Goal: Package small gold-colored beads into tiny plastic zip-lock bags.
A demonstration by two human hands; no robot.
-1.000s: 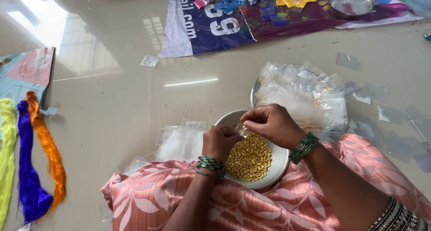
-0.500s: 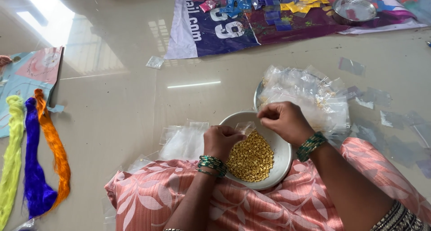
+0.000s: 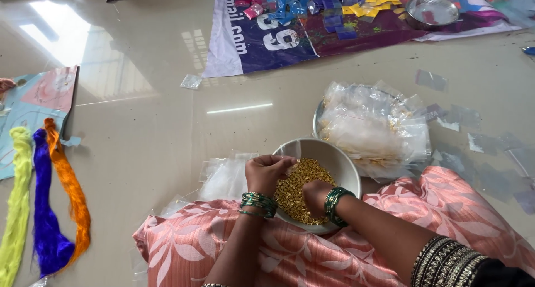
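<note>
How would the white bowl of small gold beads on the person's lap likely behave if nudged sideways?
The white bowl sits on soft pink cloth, not on the hard floor, so it would probably tilt rather than slide. The gold beads lie loose and heaped, so they would likely shift and spill. It looks rigid, probably holding its shape.

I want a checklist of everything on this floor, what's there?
Surface: shiny floor, pink cloth over lap.
Job's things: white bowl of gold beads; heap of clear packets.
Clutter: loose packets; yarn hanks; paper squares.
Grips: left hand pinching a small packet over the bowl; right hand in the beads.
Cables: nothing seen.
Surroundings: banner, steel dish.
</note>
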